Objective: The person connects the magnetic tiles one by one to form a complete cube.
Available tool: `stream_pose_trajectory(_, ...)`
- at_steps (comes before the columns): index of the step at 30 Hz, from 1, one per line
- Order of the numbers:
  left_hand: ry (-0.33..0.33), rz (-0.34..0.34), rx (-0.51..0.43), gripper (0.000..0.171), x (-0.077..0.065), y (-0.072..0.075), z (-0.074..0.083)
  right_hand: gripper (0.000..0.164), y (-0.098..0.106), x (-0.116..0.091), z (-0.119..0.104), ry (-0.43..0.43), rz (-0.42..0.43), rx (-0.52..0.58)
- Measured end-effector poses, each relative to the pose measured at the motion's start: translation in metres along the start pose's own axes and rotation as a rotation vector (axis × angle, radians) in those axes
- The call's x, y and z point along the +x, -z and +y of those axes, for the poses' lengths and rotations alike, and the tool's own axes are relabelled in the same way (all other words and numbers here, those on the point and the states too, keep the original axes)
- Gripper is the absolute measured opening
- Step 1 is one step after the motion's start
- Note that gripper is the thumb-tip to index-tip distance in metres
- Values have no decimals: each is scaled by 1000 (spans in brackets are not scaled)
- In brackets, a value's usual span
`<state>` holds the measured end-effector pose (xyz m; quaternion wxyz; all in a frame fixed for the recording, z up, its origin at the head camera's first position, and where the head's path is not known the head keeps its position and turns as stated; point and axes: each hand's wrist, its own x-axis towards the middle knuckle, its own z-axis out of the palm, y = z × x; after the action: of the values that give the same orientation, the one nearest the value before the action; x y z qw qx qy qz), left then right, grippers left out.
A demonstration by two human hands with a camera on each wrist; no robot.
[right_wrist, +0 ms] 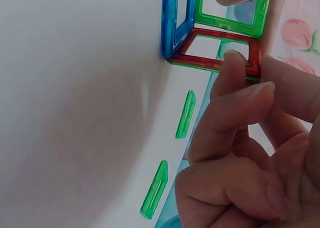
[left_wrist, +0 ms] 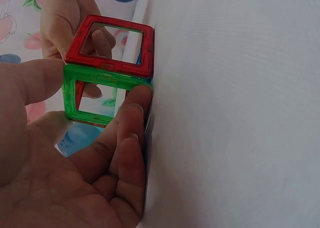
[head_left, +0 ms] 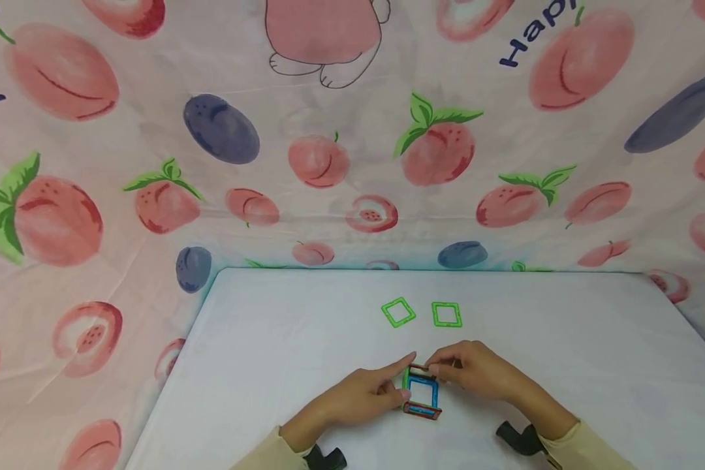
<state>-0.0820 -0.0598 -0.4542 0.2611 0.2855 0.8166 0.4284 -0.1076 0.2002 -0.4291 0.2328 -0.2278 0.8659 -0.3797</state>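
Note:
A small box of square magnetic tiles stands on the white table before me. A blue tile point(head_left: 436, 393) lies at its base, with a green tile point(left_wrist: 107, 77) upright on the left. One red tile point(left_wrist: 110, 65) stands at the near side, another red tile point(right_wrist: 255, 53) at the far side. My left hand point(head_left: 361, 396) holds the green tile by its edges, its index finger stretched toward the far corner. Thumb and finger of my right hand point(head_left: 478, 371) pinch the far red tile at its outer edge. The box's right side and top have no tile.
Two loose green square tiles, one turned like a diamond point(head_left: 408, 307) and one straighter point(head_left: 446, 304), lie beyond my hands. The white table point(head_left: 270, 313) meets a fruit-printed cloth point(head_left: 352, 130) at its back. Black wrist mounts point(head_left: 518, 439) hang below both forearms.

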Motion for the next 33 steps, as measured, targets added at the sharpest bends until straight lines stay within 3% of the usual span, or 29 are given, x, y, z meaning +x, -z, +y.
stream_pose_trajectory(4,26,5,11,58,-1,0,1,26,2,2,-2,-22,26,-53)
stream_pose_trajectory(10,38,6,28,59,1,-1,3,42,14,7,3,-103,179,-165)
stream_pose_trajectory(14,30,4,29,60,2,-1,2,44,22,14,16,-115,224,-220)
stream_pose_trajectory(22,48,2,10,61,0,-1,3,36,28,30,42,-68,256,-320)
stream_pose_trajectory(33,24,16,24,61,0,-1,2,20,34,37,40,-209,215,-384)
